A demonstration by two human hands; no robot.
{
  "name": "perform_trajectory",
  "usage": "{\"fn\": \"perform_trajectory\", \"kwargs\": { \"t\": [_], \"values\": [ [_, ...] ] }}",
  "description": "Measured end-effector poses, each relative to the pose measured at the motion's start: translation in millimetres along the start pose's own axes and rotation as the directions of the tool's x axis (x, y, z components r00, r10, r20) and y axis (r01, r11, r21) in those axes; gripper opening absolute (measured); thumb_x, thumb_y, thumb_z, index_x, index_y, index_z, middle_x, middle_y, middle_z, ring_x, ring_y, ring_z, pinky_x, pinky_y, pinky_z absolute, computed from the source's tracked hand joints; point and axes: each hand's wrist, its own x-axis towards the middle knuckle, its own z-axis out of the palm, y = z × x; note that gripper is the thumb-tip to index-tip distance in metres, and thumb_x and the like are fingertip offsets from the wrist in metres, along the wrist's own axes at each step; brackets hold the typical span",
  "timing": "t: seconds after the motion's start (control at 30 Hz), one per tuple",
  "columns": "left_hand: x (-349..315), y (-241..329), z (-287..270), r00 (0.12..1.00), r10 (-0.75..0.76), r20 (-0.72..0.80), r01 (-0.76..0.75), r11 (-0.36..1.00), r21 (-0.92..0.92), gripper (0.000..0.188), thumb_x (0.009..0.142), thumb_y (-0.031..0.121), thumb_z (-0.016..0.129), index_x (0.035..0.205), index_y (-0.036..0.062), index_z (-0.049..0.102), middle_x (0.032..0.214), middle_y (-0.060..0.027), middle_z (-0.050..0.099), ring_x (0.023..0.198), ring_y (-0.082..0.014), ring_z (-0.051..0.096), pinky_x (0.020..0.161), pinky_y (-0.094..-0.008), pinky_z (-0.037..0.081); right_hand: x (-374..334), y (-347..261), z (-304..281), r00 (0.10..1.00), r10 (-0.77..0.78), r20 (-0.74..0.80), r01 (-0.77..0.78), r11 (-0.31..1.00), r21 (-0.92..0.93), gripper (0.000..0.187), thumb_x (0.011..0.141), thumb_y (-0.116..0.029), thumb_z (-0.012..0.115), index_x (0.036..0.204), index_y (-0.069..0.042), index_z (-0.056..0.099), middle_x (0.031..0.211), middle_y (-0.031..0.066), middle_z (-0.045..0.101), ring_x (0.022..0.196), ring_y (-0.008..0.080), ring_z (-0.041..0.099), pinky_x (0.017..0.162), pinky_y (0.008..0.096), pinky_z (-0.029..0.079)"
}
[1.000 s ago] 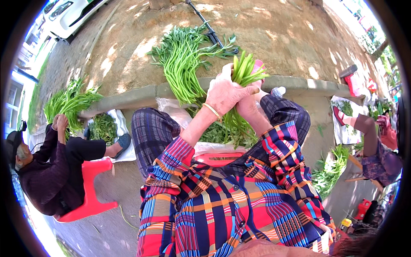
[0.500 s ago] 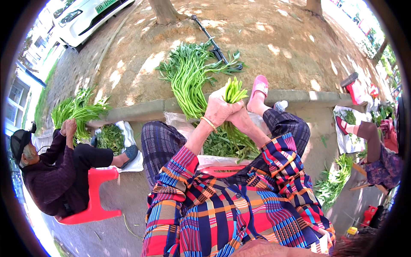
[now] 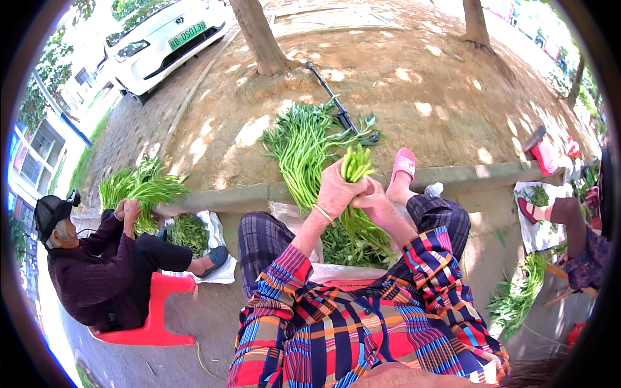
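Observation:
Between my knees I hold a bunch of leafy green stems (image 3: pixel 356 164), which look like water spinach. Its cut ends point up and its leafy ends hang down. My left hand (image 3: pixel 337 190) is closed around the stems near the top. Right beside it, my right hand (image 3: pixel 378 203) is closed on the same bunch, touching the left; its fingertips are partly hidden. Below both hands, loose leaves (image 3: pixel 339 244) lie on a pale sheet. Just beyond my hands, a large heap of long stems (image 3: pixel 301 152) rests across the curb, leaves toward the soil.
A black pole-like tool (image 3: pixel 332 97) lies behind the heap. The curb (image 3: pixel 239 198) crosses in front of me. On the left, a person (image 3: pixel 97 265) on a red stool (image 3: pixel 155 317) handles similar greens (image 3: pixel 145 187). Another person's leg (image 3: pixel 566 213) and more greens (image 3: pixel 521 291) are at right.
The view has tilted up and shifted left, so the scene sits lower and further right. Both my hands stay closed on the bunch. The person at left still grips greens.

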Motion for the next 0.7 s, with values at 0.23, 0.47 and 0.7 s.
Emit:
{"fn": "perform_trajectory", "kwargs": {
  "t": [0.23, 0.47, 0.7],
  "values": [
    [4.6, 25.1, -8.2, 0.995, -0.021, -0.096, 0.032, 0.993, 0.115, 0.027, 0.064, 0.001, 0.063, 0.090, 0.0003, 0.056, 0.078, -0.0009, 0.059, 0.068, -0.0038, 0.051, 0.061, -0.0202, 0.044, -17.0, -14.6, -32.3, 1.000, -0.017, -0.025, 0.021, 0.984, 0.176, 0.038, 0.088, -0.033, 0.043, 0.097, 0.002, 0.052, 0.088, 0.0130, 0.059, 0.081, 0.0246, 0.059, 0.069, 0.0385, 0.050],
    [9.0, 35.3, 15.2, 0.973, 0.227, -0.043, -0.215, 0.959, 0.183, 0.025, 0.067, 0.002, 0.062, 0.091, 0.0007, 0.056, 0.074, 0.0007, 0.059, 0.064, -0.0041, 0.052, 0.060, -0.0207, 0.045, -40.1, 12.6, -5.4, 0.916, 0.306, 0.258, -0.370, 0.892, 0.258, 0.078, 0.082, -0.063, 0.020, 0.098, 0.007, 0.052, 0.088, 0.0202, 0.059, 0.077, 0.0320, 0.060, 0.066, 0.0419, 0.050],
    [-12.4, 38.6, 26.9, 0.930, 0.098, 0.353, -0.216, 0.925, 0.313, 0.028, 0.062, 0.008, 0.070, 0.087, 0.0067, 0.058, 0.078, -0.0038, 0.061, 0.070, -0.0080, 0.055, 0.061, -0.0248, 0.045, -47.1, 11.6, 8.9, 0.948, 0.273, 0.160, -0.316, 0.859, 0.404, 0.083, 0.080, -0.066, 0.016, 0.112, 0.005, 0.045, 0.101, 0.0216, 0.055, 0.088, 0.0337, 0.057, 0.073, 0.0458, 0.048]
  ]
}}
